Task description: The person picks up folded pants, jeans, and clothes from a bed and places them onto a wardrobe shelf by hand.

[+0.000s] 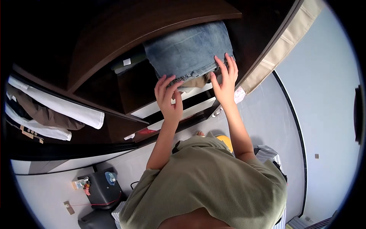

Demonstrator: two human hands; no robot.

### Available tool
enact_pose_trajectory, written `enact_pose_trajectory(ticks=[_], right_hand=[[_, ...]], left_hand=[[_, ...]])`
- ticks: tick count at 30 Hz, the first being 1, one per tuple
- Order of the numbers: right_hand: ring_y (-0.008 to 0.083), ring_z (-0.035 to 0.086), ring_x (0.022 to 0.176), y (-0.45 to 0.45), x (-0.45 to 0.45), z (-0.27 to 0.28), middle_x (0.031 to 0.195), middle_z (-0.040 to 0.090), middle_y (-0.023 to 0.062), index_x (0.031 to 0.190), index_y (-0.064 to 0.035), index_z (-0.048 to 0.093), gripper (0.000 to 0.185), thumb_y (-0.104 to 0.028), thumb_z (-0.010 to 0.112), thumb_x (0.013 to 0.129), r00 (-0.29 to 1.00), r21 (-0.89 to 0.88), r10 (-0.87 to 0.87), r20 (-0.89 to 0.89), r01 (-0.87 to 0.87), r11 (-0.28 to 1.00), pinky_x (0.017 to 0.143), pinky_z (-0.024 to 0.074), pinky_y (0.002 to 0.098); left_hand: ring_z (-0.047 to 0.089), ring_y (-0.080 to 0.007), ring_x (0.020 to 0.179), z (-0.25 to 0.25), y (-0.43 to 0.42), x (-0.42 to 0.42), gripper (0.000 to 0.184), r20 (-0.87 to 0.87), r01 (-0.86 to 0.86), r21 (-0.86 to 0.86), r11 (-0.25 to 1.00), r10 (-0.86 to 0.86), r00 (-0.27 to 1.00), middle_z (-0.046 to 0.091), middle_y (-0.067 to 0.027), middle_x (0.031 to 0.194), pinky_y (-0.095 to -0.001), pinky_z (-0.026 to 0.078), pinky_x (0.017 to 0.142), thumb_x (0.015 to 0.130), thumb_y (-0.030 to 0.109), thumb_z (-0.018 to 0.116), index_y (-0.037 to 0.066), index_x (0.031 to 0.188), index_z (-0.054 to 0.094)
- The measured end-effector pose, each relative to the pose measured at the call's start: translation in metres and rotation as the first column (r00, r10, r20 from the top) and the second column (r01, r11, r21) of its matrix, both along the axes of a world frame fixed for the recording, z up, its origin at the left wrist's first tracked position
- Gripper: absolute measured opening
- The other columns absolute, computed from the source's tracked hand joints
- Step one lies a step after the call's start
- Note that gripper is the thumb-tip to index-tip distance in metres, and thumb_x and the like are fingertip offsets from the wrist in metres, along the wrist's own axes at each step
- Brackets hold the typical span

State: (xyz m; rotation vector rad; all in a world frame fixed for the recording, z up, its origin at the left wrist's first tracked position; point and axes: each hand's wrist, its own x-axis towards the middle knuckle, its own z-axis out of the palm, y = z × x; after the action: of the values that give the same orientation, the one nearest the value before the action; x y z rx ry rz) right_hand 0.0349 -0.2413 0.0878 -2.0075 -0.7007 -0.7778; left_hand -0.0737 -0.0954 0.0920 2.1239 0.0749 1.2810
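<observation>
Folded blue jeans [187,45] lie on a stack of clothes inside a dark wooden wardrobe compartment. Below their front edge shows a tan garment [198,82]. My left hand [169,98] is at the near left corner of the jeans, fingers spread along the edge. At the right corner, my right hand [225,80] has its fingers apart, the tips on or just by the denim. Neither hand is gripping the cloth. The back of the stack is hidden under the shelf above.
A dark shelf board [152,24] overhangs the jeans. Dark green folded clothing [131,63] sits to their left. White and brown hanging clothes [53,108] fill the left section. A beige fabric hanging [284,47] borders the right side. A black box-like case [103,189] stands lower left.
</observation>
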Motion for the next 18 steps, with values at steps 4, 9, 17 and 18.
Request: enact_pose_trajectory(ticks=[4, 9, 17, 18], right_hand=[[0.0329, 0.032, 0.122, 0.011, -0.022, -0.006, 0.130, 0.038, 0.0141, 0.117, -0.0112, 0.053, 0.044, -0.009, 0.059, 0.074, 0.998, 0.071, -0.035, -0.045, 0.038, 0.997, 0.101, 0.0255, 0.0420], [0.0326, 0.035, 0.120, 0.025, -0.056, -0.009, 0.128, 0.039, 0.0155, 0.116, -0.0089, 0.052, 0.044, -0.007, 0.058, 0.073, 0.992, 0.108, -0.049, -0.113, 0.062, 0.992, 0.099, 0.0287, 0.0406], [0.0333, 0.041, 0.116, 0.017, -0.116, -0.028, 0.125, 0.042, 0.0167, 0.115, -0.0090, 0.052, 0.041, -0.008, 0.058, 0.074, 0.961, 0.106, -0.199, -0.195, 0.222, 0.969, 0.096, 0.0332, 0.0395], [0.0336, 0.042, 0.116, 0.015, -0.125, -0.029, 0.125, 0.043, 0.0170, 0.115, -0.0090, 0.053, 0.041, -0.007, 0.058, 0.074, 0.953, 0.106, -0.224, -0.207, 0.249, 0.963, 0.096, 0.0337, 0.0394]], left_hand=[[0.049, -0.0280, 0.104, -0.003, 0.022, -0.012, 0.028, 0.004, 0.072, 0.074, 0.995, -0.072, 0.997, 0.058, -0.0055, 0.103, -0.0320, 0.044, 0.076, 0.070, -0.008, 0.050, 0.007, 0.088, 0.064], [0.056, -0.0240, 0.088, -0.006, 0.041, -0.032, 0.019, -0.021, 0.204, -0.049, 0.978, -0.205, 0.978, 0.060, -0.0095, 0.095, -0.0314, 0.042, 0.080, 0.076, -0.006, 0.048, 0.002, 0.087, 0.061], [0.057, -0.0247, 0.089, -0.023, 0.046, -0.054, 0.019, -0.047, 0.427, -0.133, 0.894, -0.436, 0.899, 0.059, -0.0120, 0.094, -0.0319, 0.045, 0.079, 0.075, -0.008, 0.046, -0.001, 0.087, 0.060], [0.057, -0.0246, 0.089, -0.025, 0.045, -0.057, 0.019, -0.052, 0.454, -0.154, 0.877, -0.466, 0.883, 0.059, -0.0120, 0.094, -0.0319, 0.044, 0.079, 0.075, -0.008, 0.046, -0.001, 0.087, 0.060]])
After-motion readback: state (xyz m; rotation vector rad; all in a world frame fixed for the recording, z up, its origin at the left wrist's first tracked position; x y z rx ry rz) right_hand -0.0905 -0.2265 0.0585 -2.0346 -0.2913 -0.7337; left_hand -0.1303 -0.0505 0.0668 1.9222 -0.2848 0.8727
